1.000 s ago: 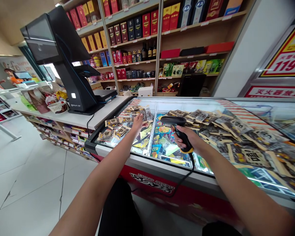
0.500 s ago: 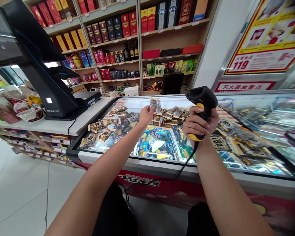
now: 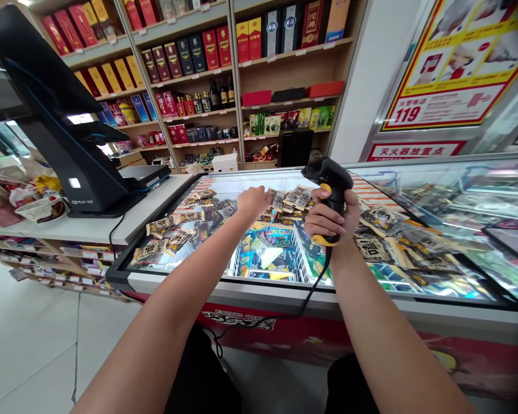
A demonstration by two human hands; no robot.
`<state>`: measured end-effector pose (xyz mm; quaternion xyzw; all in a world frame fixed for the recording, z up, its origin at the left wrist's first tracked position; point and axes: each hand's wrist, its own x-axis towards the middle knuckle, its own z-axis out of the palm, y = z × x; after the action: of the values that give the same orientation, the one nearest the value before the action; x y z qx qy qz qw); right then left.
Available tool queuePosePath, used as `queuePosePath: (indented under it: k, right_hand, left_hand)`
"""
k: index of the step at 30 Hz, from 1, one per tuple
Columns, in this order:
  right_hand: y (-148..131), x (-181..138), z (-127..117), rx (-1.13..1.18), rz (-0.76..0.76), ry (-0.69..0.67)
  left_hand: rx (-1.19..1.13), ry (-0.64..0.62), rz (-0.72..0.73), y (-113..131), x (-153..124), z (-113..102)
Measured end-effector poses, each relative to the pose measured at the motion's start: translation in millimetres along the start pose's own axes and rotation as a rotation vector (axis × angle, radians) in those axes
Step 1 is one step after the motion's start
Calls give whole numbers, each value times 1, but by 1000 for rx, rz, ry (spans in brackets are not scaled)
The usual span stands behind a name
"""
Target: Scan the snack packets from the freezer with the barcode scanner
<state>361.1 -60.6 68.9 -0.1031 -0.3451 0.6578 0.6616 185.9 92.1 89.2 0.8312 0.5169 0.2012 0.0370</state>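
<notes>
My left hand (image 3: 252, 201) reaches over the glass lid of a chest freezer (image 3: 259, 287), fingers curled on a small dark snack packet (image 3: 278, 199) just above a pile of similar packets (image 3: 300, 197). To its right, my right hand (image 3: 328, 223) is wrapped round the yellow-trimmed handle of a black barcode scanner (image 3: 328, 171). The scanner stands upright with its head pointing left, towards the packet. Its black cable (image 3: 304, 302) hangs down over the freezer's front edge. More packets (image 3: 168, 225) lie spread over the left and right of the lid.
A black checkout terminal (image 3: 56, 132) stands on a white counter (image 3: 99, 230) to the left, with a bowl and bags beside it. Shelves of boxes and bottles (image 3: 207, 69) fill the back wall. A red and yellow poster (image 3: 453, 63) hangs at the right. Tiled floor (image 3: 30, 345) lies at lower left.
My left hand picked a packet off the pile, lifted it, and has now lowered it close to the lid. My right hand swung the scanner up from lying low to upright.
</notes>
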Motion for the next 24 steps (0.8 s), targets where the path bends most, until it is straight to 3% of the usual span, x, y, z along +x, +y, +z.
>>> queuePosePath:
  k: [6, 10, 13, 17, 20, 24]
  right_hand:
    - [0, 0, 4, -99, 44, -137]
    - [2, 0, 6, -53, 89, -172]
    - [4, 2, 5, 101, 139, -253]
    - [8, 4, 3, 232, 223, -261]
    - [8, 5, 3, 183, 250, -184]
    - [8, 5, 10, 38, 282, -128]
  left_hand:
    - [41, 28, -30, -47, -39, -5]
    - [217, 61, -105, -107, -62, -18]
    - [360, 16, -189, -158, -72, -31]
    - [298, -93, -301, -206, -77, -42]
    - [212, -77, -305, -217, -77, -45]
    - [74, -17, -231, -197, -71, -45]
